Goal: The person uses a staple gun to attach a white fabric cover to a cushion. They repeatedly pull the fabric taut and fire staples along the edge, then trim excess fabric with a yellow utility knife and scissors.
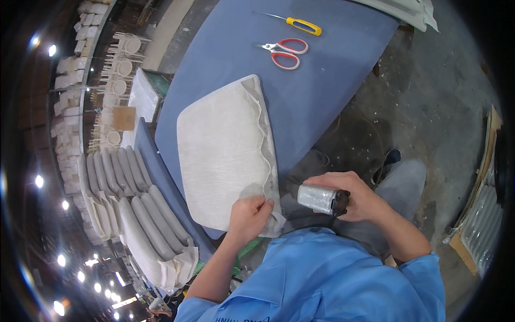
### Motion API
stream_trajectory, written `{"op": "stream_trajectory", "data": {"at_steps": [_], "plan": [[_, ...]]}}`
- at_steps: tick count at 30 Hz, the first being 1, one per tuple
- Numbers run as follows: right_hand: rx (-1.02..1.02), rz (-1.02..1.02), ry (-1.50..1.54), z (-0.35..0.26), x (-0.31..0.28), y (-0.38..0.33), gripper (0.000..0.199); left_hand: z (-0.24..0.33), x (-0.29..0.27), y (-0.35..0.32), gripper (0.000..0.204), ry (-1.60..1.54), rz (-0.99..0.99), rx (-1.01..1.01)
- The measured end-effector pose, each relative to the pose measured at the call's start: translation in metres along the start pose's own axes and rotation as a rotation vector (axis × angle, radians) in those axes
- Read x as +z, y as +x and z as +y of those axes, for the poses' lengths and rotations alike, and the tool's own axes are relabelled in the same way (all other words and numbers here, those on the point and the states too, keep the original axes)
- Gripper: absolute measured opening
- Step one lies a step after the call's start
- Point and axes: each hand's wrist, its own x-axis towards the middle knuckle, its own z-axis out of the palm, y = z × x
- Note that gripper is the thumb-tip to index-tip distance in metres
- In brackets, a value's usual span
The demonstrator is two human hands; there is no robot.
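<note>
A pale, off-white upholstered cushion panel (220,150) lies on the blue padded table (214,48), its loose fabric edge wavy along the right side. At the near edge of that panel, my left hand (250,217) is closed, pinching the fabric beside a loose corner. Off to the right, my right hand (359,196) is wrapped round a silver staple gun (317,198) with a black end, held apart from the panel. Its nose is hidden. Farther up the table rest scissors (287,53) with red and white handles and a yellow-handled screwdriver-like tool (304,26).
Several grey cushions (153,222) stand in rows at the left, beside the table. Pale wooden chair frames (124,68) line the far left. A white padded piece (405,8) sits at the top right. Plastic-wrapped items (477,209) stand at the right edge.
</note>
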Motion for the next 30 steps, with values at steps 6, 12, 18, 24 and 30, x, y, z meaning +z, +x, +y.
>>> {"op": "stream_trajectory", "data": {"at_steps": [6,12,18,24,30], "plan": [[0.11,-0.142,-0.016,-0.007,0.005,0.016,0.074,-0.023,0.006,-0.001,0.038,-0.214,0.085,0.115],[0.183,-0.163,-0.007,-0.014,0.008,0.03,0.078,-0.022,-0.004,0.008,0.04,-0.238,-0.044,0.129],[0.148,-0.024,-0.05,-0.013,0.0,0.021,0.081,0.026,-0.024,0.029,0.059,0.121,-0.233,0.058],[0.145,0.002,-0.042,-0.013,-0.003,0.024,0.081,0.011,-0.006,0.034,0.06,0.152,-0.117,0.012],[0.16,-0.105,0.013,-0.005,-0.001,0.032,0.078,-0.021,-0.01,0.031,0.048,-0.085,-0.132,0.189]]}}
